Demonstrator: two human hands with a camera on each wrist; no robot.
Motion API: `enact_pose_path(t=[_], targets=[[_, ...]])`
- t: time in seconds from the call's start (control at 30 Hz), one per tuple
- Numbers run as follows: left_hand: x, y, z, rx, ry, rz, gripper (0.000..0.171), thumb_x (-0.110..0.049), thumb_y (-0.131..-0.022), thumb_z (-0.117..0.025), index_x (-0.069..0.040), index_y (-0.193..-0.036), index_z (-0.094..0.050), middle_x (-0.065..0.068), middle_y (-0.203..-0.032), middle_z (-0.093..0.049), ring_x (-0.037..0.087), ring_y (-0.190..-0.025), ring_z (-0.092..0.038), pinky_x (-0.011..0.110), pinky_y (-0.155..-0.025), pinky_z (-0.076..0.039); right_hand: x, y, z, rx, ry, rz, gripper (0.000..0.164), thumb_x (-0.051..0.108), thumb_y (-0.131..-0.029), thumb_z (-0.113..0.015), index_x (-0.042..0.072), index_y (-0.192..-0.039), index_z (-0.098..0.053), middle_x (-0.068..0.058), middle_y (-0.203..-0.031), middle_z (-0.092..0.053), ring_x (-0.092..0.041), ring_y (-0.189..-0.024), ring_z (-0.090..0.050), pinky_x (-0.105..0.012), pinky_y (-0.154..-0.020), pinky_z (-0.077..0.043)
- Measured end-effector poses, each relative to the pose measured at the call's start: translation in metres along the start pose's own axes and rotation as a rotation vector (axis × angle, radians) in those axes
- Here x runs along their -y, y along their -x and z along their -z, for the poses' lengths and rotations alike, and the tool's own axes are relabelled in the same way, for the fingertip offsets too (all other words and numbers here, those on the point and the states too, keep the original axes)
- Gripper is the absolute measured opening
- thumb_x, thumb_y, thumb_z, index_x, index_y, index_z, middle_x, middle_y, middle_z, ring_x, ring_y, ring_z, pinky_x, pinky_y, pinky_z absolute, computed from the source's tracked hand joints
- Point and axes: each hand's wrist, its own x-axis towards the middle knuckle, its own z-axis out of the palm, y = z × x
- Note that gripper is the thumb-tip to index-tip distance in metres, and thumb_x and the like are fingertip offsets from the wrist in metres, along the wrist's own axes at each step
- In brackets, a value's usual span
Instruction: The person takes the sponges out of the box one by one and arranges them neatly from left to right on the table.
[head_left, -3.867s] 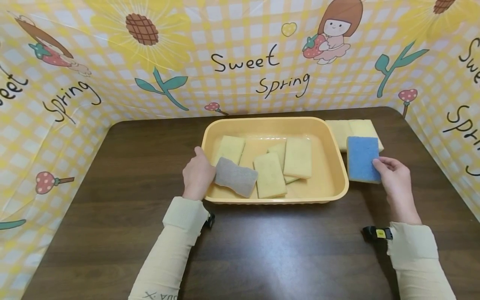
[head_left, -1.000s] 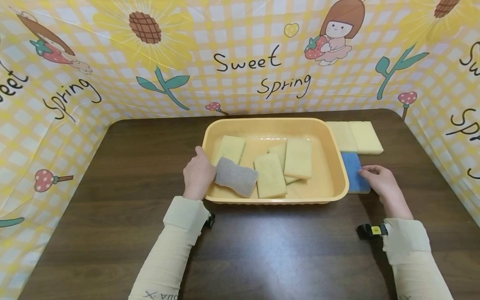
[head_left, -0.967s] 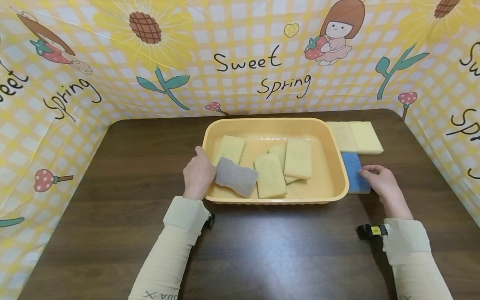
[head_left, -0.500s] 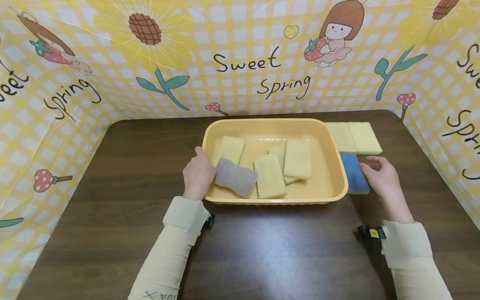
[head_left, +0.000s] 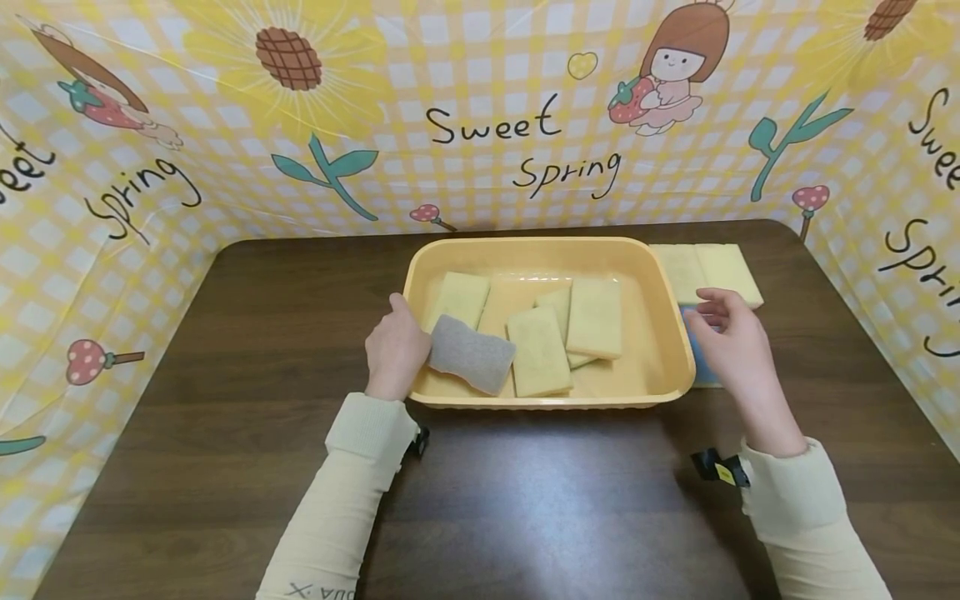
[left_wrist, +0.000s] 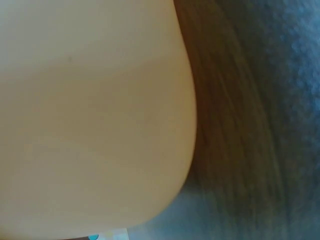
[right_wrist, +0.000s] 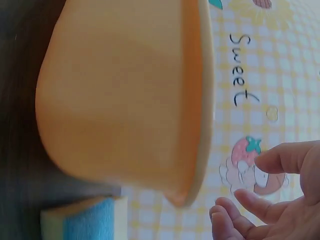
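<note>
My left hand (head_left: 396, 352) grips the left rim of a pale orange plastic basin (head_left: 663, 392); its fingertips are hidden. Inside the basin lie several flat yellow sponges (head_left: 538, 354) and one wavy grey sponge (head_left: 472, 354). Just right of the basin a blue-topped sponge (head_left: 705, 371) lies on the table, partly covered by my right hand (head_left: 735, 354). That hand hovers beside the basin's right rim, holding nothing. In the right wrist view its thumb and fingers (right_wrist: 265, 207) stand apart, and the blue-topped sponge (right_wrist: 90, 220) shows below the basin wall (right_wrist: 115, 100).
Two pale yellow sponges (head_left: 720, 271) sit side by side behind the blue one, against the basin's back right corner. A dark wooden table (head_left: 540, 500) carries everything. A yellow checked cloth (head_left: 480, 192) with printed figures hangs at the back and sides.
My right hand brought the blue-topped sponge left and down beside the basin, in front of the yellow pair, and let it go. It then moved left toward the rim. The left hand stayed put.
</note>
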Motion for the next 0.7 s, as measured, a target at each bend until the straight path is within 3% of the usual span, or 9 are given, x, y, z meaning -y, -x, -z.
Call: enact_pose_path(t=[0.27,0.53,0.7], targets=[[0.000,-0.001,-0.001,0.015,0.004,0.010,0.042,-0.014,-0.087,-0.054,0.002,-0.121,-0.036,0.024,-0.088,-0.064,0.037,-0.074,-0.064,0.049,-0.066,-0.050,0.008,-0.002,-0.023,0.075,0.006,0.046,0.050,0.026,-0.097,-0.048,-0.003,-0.137,-0.041,-0.026,-0.127,-0.051,-0.040,-0.117,-0.050,-0.046,-0.092,-0.040],[0.001,0.000,-0.001,0.015,0.005,0.009,0.042,-0.013,-0.086,-0.054,0.002,-0.120,-0.036,0.024,-0.090,-0.065,0.037,-0.076,-0.065,0.049,-0.067,-0.050,0.005,-0.007,-0.050,0.148,0.065,0.068,0.049,0.027,-0.095,-0.052,-0.004,-0.133,-0.045,-0.028,-0.120,-0.055,-0.042,-0.113,-0.053,-0.051,-0.091,-0.044],[0.002,0.000,-0.001,0.015,0.006,0.009,0.042,-0.014,-0.086,-0.054,0.002,-0.121,-0.036,0.024,-0.090,-0.065,0.037,-0.076,-0.065,0.049,-0.067,-0.050,0.001,-0.011,-0.061,0.143,0.024,0.083,0.050,0.028,-0.093,-0.054,-0.007,-0.128,-0.047,-0.029,-0.115,-0.054,-0.041,-0.108,-0.053,-0.050,-0.090,-0.044]])
